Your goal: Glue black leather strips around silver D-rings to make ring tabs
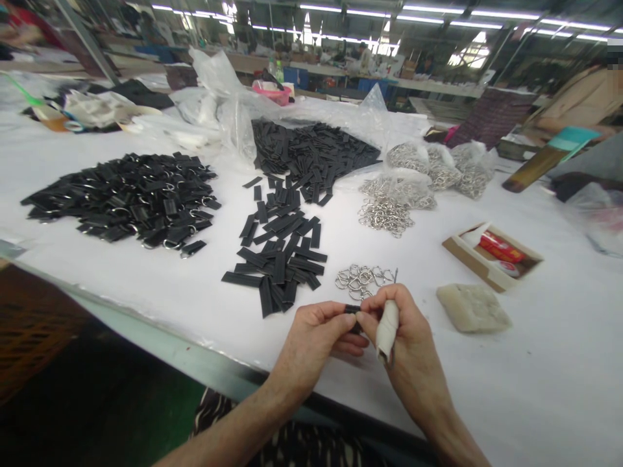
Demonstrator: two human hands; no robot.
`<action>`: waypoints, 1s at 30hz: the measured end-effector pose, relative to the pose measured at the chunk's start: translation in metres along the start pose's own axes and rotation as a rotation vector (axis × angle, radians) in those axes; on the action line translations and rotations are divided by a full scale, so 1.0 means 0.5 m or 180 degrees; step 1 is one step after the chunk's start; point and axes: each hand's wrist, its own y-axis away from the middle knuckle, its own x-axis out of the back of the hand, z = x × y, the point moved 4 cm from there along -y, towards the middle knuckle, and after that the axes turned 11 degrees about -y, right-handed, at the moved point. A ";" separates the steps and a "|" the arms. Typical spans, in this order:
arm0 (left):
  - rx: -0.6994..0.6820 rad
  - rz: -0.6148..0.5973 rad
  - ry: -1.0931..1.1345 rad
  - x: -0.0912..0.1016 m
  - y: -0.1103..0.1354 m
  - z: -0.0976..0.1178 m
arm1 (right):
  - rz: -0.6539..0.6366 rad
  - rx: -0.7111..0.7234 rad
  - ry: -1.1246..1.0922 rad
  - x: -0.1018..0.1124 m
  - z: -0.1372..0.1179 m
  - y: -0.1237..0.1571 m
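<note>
My left hand (314,337) and my right hand (402,337) meet over the near part of the white table (535,389), both pinching a small black strap piece (354,310). My right hand also holds a thin tool with a white wrapped handle (388,329). Just beyond my fingers lies a small cluster of metal D-rings (363,279). To the left of them sits a loose pile of black strap pieces (280,256).
A heap of straps with rings fitted (129,198) lies at the left. A larger strap pile on clear plastic (311,152) and bags of metal rings (428,172) sit farther back. A pale block (473,308) and an open cardboard box (491,255) lie at the right.
</note>
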 end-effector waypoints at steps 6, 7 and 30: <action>-0.0021 0.0098 0.0062 0.001 -0.002 -0.002 | 0.0001 0.0031 0.0000 -0.001 0.001 0.001; -0.0030 0.0121 0.0072 0.002 -0.002 -0.002 | 0.0016 0.0051 0.0024 -0.001 0.001 0.001; 0.0014 0.0297 -0.0443 0.007 -0.022 0.005 | 0.1067 0.0120 0.0332 0.234 0.024 0.031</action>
